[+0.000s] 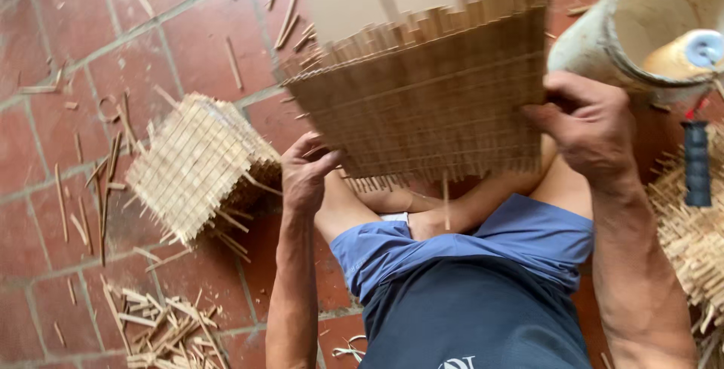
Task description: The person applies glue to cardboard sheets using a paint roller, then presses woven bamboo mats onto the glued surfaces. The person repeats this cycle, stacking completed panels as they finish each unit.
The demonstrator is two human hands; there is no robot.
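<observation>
The left hand [305,173] and right hand [592,127] hold 1 woven basket [422,105] up, fingers pinching its lower corners.

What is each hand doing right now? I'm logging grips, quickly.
Left hand: closed on the lower left edge of the woven basket.
Right hand: closed on the basket's right edge.

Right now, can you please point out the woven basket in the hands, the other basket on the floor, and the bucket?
Held basket [422,105], head view, middle of its woven side.
Floor basket [197,161], head view, middle of its pale woven face.
Bucket [584,44], head view, on its outer wall.
</observation>
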